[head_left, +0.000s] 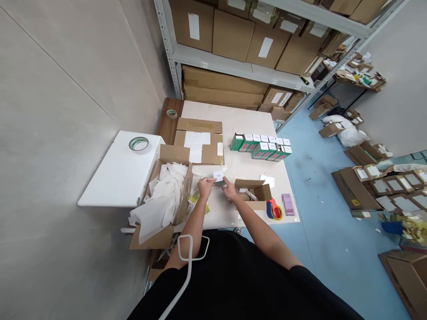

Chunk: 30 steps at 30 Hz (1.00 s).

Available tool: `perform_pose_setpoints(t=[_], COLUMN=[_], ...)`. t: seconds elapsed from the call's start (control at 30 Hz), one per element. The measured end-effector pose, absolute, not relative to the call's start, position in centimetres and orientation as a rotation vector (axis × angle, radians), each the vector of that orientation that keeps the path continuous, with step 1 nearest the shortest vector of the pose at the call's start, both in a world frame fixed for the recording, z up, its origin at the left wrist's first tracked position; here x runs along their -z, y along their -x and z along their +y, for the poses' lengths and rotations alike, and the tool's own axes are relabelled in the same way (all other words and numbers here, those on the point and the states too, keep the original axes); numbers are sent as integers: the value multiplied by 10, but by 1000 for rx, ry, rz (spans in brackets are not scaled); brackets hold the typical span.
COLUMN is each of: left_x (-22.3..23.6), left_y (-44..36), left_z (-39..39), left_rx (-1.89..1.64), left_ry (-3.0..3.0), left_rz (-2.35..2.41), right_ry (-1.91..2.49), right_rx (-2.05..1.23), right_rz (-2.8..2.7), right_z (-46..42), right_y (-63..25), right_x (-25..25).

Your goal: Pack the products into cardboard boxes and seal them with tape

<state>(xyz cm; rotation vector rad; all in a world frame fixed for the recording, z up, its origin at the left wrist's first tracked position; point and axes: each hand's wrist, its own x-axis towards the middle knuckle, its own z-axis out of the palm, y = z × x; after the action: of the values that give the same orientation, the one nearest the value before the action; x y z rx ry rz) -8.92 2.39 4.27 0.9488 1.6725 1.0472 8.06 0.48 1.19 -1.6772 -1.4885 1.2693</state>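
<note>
Box (pixel 218 176), small with a flat white top and small marks too fine to read, sits between the worker's two hands above or on the near part of the pale tabletop (pixel 237 119); whether it is lifted cannot be told. Left hand (pixel 206 186) pinches its left edge at the fingertips; right hand (pixel 229 189) grips the right side, fingers bent. Step in hand, as judged: close handling of this single box, perhaps at its top. Next move would call for a steady hold from both sides and light fingertip pressure, since the walls look like thin card.

Materials: upright green cartons (pixel 263 147), white-topped, smooth, square-edged, in two rough rows beyond the right hand. Open brown carton (pixel 256 205), corrugated, just beside the right forearm. Larger carton (pixel 174 154) to the left, heaped with white paper (pixel 168 189), crumpled and soft. Flattened cardboard (pixel 214 153), matte, bearing white sheets (pixel 195 146).
</note>
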Motion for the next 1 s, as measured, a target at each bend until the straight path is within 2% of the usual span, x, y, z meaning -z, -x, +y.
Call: perform_pose_setpoints(t=[0.13, 0.37, 0.57, 1.0], left_x=[-37, -30, -34, -33], left_y=[84, 78, 80, 64], left_z=[27, 29, 33, 38], left_rx=[-1073, -1146, -1125, -1101], left_ry=[-954, -736, -722, -806], left_rz=[1688, 1382, 1299, 1441], right_ry=[1715, 1723, 1809, 1758], right_rx=[-1229, -1195, -1173, -1142], right_rz=[-1502, -1501, -1476, -1523], right_z=[9, 14, 15, 15], right_y=[-85, -93, -95, -100], right_x=[-9, -4, 0, 2])
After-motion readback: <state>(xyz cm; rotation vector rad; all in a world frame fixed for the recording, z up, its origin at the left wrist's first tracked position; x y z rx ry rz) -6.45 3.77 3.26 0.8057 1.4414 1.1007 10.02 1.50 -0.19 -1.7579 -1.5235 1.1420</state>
